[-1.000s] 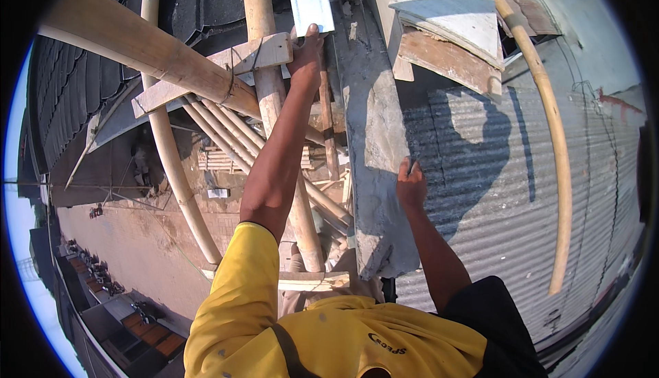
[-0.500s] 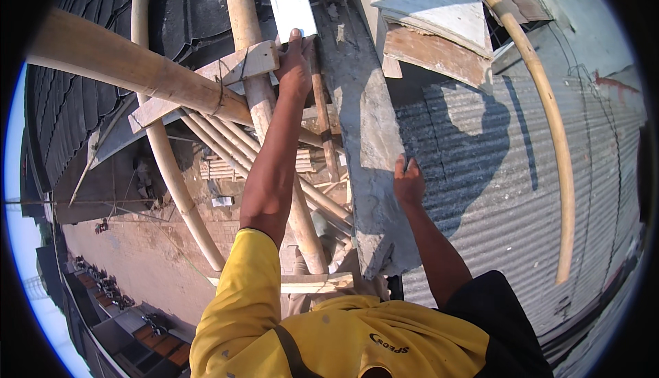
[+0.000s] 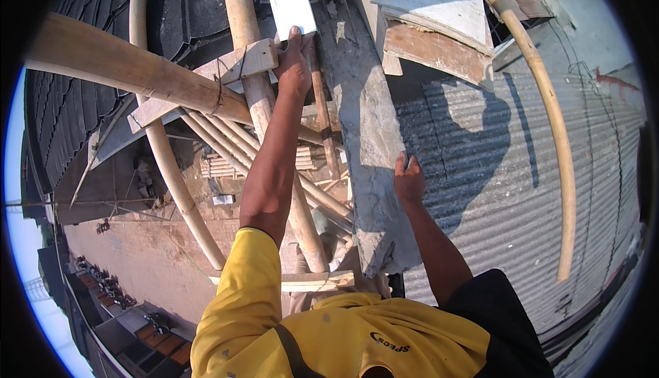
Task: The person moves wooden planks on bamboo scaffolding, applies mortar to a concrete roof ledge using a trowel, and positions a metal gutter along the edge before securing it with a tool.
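My left hand [image 3: 294, 65] is stretched far ahead and closed on the near end of a shiny, silvery-white metal strip [image 3: 287, 0], thumb on top and fingers hidden underneath. The strip runs away past the upper edge of the view. Beside it lies the rough grey top of a concrete wall [image 3: 371, 127]. My right hand [image 3: 410, 184] is at the right edge of that wall, fingers curled. A small dark thing shows between its thumb and forefinger, too small to name.
Bamboo poles [image 3: 185, 196] and a thick slanting pole [image 3: 130, 69] stand left, tied to a wooden plank [image 3: 250, 61]. Far below is paved ground [image 3: 137, 247]. Corrugated roofing [image 3: 494, 192] spreads right, with a curved bamboo pole [image 3: 552, 124]. White-topped boards [image 3: 436, 7] lie ahead.
Forefinger and thumb of my right hand have parted slightly, showing more of the dark thing between them. My left hand keeps its hold on the metal strip.
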{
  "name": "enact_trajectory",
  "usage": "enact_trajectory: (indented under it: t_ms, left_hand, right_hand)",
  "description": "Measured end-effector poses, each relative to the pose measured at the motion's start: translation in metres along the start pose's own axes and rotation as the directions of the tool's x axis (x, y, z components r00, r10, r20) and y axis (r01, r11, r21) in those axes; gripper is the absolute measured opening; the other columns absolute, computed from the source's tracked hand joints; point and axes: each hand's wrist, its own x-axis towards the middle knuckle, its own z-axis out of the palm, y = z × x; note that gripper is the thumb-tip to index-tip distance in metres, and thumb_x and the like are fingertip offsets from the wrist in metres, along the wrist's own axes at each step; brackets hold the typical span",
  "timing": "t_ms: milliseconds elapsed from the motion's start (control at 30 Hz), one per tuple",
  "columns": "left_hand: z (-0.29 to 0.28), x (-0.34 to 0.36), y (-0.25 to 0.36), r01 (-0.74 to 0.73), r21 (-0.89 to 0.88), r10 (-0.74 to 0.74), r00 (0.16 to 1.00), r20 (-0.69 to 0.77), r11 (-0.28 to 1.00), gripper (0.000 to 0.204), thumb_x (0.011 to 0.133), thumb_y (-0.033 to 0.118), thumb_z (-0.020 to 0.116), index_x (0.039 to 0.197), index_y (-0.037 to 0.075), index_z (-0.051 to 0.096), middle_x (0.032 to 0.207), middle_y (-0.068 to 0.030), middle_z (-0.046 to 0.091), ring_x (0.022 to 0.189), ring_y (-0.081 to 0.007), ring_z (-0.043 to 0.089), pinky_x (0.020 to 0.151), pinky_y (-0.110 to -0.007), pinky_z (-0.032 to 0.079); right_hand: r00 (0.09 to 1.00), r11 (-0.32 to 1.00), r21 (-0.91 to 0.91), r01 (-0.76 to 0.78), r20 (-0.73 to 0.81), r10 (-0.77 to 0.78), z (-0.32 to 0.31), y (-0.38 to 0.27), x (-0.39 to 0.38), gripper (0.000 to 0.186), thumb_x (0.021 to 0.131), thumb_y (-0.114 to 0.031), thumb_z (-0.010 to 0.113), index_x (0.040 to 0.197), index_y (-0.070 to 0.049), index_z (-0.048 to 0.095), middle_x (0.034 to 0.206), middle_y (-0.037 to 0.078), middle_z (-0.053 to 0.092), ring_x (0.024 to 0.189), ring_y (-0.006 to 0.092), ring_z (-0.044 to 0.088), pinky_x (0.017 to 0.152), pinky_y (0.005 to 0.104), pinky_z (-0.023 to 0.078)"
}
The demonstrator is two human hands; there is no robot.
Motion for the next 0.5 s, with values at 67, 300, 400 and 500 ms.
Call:
enact_trajectory:
  t_ms: [67,300,400,500]
  left_hand:
    - [-0.001,0.001,0.0,-0.007,0.003,0.007,1.0,0.015,1.0,0.034,0.089,0.005,0.068,0.119,-0.003,0.052,0.111,-0.0119,0.06,0.101,-0.0235,0.063,0.094,-0.042,0.055]
    - [0.004,-0.002,0.002,-0.014,0.002,0.014,0.999,0.036,1.0,0.034,0.09,0.006,0.067,0.119,-0.005,0.051,0.11,-0.0127,0.06,0.099,-0.0242,0.063,0.094,-0.041,0.055]
    - [0.004,-0.004,0.001,0.006,0.013,-0.007,1.0,0.026,1.0,0.034,0.09,0.006,0.066,0.119,-0.005,0.051,0.11,-0.0133,0.06,0.099,-0.0248,0.063,0.094,-0.039,0.055]
    - [0.0,0.001,0.006,0.016,0.091,-0.02,0.999,0.04,0.996,0.034,0.091,0.007,0.066,0.119,-0.006,0.051,0.111,-0.015,0.06,0.101,-0.0257,0.063,0.095,-0.038,0.055]
  right_hand:
    - [1.0,0.999,-0.033,-0.015,0.006,0.016,-0.003,-0.005,0.0,0.043,0.094,-0.038,0.052,0.103,0.003,0.059,0.1,0.03,0.063,0.092,0.0473,0.061,0.08,0.0513,0.05]
    - [0.999,0.999,-0.015,-0.035,0.03,0.036,-0.001,-0.001,0.001,0.047,0.095,-0.039,0.051,0.112,0.004,0.059,0.108,0.03,0.063,0.099,0.046,0.061,0.085,0.0498,0.05]
    - [0.992,0.996,-0.042,-0.083,0.091,0.086,-0.008,-0.008,0.0,0.053,0.095,-0.041,0.05,0.118,0.007,0.058,0.112,0.03,0.062,0.104,0.0457,0.061,0.089,0.0485,0.049]
    - [0.996,0.997,-0.052,-0.057,0.069,0.06,-0.003,-0.003,0.0,0.057,0.096,-0.043,0.048,0.12,0.008,0.057,0.113,0.03,0.062,0.105,0.0464,0.06,0.09,0.0479,0.049]
